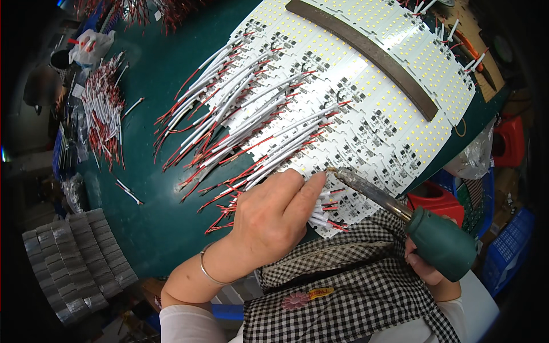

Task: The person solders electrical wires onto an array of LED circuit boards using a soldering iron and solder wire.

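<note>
The left hand (pixel 271 208) is just under the middle of the view, at six o'clock, its fingers curled and its fingertips drawn in toward the boards; I cannot tell what, if anything, they pinch. The right hand (pixel 423 268), at four o'clock, is wrapped around the green handle of a soldering iron (pixel 440 240). The iron's metal shaft runs from the handle toward ten o'clock, and its tip lies just beside the left fingertips, at their three o'clock.

The joined white circuit boards (pixel 366 86) lie on the green counter (pixel 171 223), at one o'clock from the left hand and eleven o'clock from the right. Rows of white-sleeved wires (pixel 266 108) lie across them, red and dark ends trailing toward eight o'clock past the boards' edge. A curved brown bar (pixel 366 51) rests over the boards at one o'clock. A heap of loose wires (pixel 104 108) lies on the counter at ten o'clock, and grey stacked blocks (pixel 80 263) stand at eight.

Among containers, a blue crate (pixel 489 197) at three o'clock has green, board-like pieces in it. A clear plastic bag (pixel 469 160) sits next to it; its contents are unclear. A white plastic bag (pixel 91 46) is at ten o'clock, beyond the wire heap, its contents hidden.
</note>
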Available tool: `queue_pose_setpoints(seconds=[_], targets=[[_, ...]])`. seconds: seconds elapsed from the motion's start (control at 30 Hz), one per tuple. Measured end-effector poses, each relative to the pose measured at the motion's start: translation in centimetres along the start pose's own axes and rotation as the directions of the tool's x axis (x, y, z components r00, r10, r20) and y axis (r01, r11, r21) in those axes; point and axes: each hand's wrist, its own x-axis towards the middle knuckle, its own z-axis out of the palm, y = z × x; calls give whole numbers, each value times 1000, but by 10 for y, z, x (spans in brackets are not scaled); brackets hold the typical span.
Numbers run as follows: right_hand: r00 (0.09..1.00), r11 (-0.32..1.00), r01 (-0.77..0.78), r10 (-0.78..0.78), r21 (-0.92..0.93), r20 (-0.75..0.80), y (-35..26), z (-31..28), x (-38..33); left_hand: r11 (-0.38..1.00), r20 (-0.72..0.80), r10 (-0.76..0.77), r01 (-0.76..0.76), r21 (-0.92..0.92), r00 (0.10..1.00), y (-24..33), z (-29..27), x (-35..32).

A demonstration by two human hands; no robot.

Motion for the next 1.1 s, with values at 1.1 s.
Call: queue_pose_setpoints(seconds=[1.1], targets=[[956, 905, -283, 293, 318, 16, 24, 3, -32, 992, 16, 82, -83, 91, 997, 1, -1, 0]])
